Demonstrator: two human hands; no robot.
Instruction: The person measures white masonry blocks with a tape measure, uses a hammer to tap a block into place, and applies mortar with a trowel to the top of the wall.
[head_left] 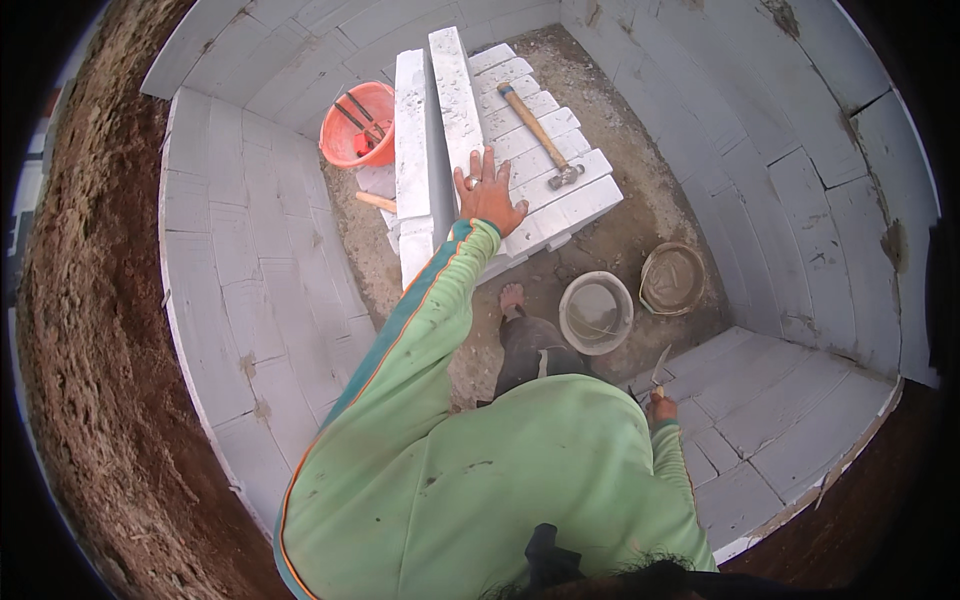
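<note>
My left hand (490, 190) lies with its fingers spread on the near end of a long white block (456, 95), which rests on the stack. A ring shows on one finger. Beside that block, across a dark gap, runs another long white block (411, 135). Down at the right, my right hand (661, 409) is closed around the handle of a trowel (661, 368), its blade pointing away from me. A hammer (540, 132) with a wooden handle lies across the stacked white blocks (563, 208), right of my left hand.
An orange bucket (334, 133) holding tools stands left of the stack, near a wooden handle (376, 202). On the floor at the right are a pale bucket (625, 335) and a dirty round container (648, 300). Grey block walls (255, 260) surround me; bare soil (110, 330) lies outside.
</note>
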